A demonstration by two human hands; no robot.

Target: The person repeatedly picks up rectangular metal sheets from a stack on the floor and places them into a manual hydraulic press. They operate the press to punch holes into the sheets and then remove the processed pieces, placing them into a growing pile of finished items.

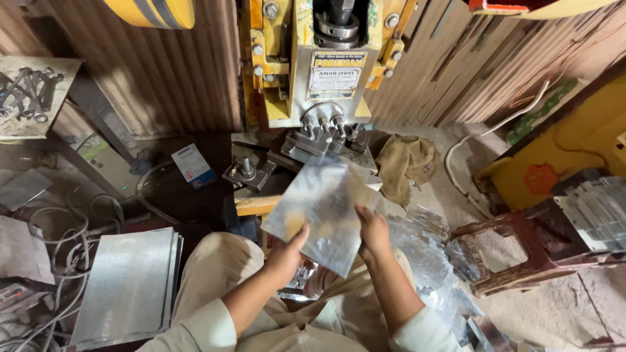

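I hold a shiny galvanised metal sheet [321,208] in front of a yellow press machine [306,72]. My left hand [285,254] grips the sheet's near left edge. My right hand [373,229] grips its near right edge. The sheet's far edge lies just under the press tooling [323,127] with its row of round punches. My knees in beige trousers sit below the sheet.
A stack of flat metal sheets [127,287] lies on the floor at my left. Cut metal pieces [427,257] are heaped at my right, beside a brown stool [521,251] and stacked strips [596,208]. Spanners [29,91] rest on a shelf. A rag [405,163] lies by the press.
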